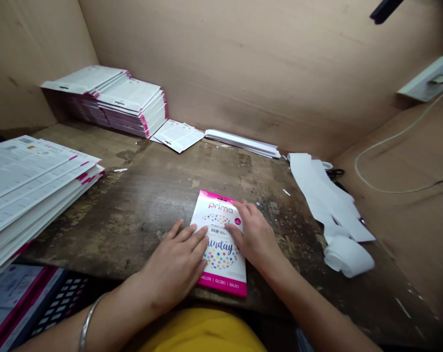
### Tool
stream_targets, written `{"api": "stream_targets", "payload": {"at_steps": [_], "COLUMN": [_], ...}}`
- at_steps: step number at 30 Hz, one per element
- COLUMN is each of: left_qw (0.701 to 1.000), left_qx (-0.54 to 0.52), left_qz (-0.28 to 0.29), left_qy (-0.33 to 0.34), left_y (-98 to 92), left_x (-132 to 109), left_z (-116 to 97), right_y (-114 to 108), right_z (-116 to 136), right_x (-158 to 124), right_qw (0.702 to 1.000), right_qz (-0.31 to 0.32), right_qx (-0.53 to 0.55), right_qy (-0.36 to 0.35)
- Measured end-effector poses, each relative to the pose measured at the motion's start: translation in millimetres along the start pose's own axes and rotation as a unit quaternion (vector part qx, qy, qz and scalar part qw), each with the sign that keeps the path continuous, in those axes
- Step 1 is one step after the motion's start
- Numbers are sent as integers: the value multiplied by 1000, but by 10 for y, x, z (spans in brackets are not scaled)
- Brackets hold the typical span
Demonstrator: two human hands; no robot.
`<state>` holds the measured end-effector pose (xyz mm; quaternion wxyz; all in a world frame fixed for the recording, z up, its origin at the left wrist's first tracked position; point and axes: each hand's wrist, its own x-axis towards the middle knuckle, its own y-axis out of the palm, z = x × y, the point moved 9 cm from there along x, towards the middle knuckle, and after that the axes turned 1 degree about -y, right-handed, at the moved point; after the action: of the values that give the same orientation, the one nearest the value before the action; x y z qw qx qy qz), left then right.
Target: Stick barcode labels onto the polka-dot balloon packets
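A pink and white balloon packet (221, 215) printed with coloured dots lies flat at the near edge of the worn wooden table (151, 195). My left hand (177, 264) rests on its left side, fingers stretched flat and pressing near a small barcode label. On the packet's right side my right hand (252, 237) lies with its fingers extended, the fingertips touching the same label area. Neither hand grips anything. A metal bangle circles my left wrist.
Stacks of white and pink packets stand at the left (31, 186) and far left corner (115, 100). Loose packets (179, 135) and a flat white pile (243, 143) lie at the back. A roll of white label backing (338, 220) trails on the right. A cable (390, 142) runs along the right board.
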<state>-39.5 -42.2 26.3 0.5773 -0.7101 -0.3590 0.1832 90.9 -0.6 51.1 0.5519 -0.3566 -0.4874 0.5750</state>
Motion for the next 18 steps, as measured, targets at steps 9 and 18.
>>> {"api": "stream_targets", "payload": {"at_steps": [9, 18], "left_qw": [1000, 863], "left_qx": [-23, -392], "left_qz": [2, -64], "left_qy": [-3, -313], "left_y": [-24, -9], "left_x": [-5, 125], "left_z": [-7, 691], "right_y": [61, 265], "right_z": [-421, -152], "right_x": [-606, -618], "right_qw": [998, 998], "right_qz": [-48, -12], "right_qx": [-25, 17], "right_qy": [22, -62]}}
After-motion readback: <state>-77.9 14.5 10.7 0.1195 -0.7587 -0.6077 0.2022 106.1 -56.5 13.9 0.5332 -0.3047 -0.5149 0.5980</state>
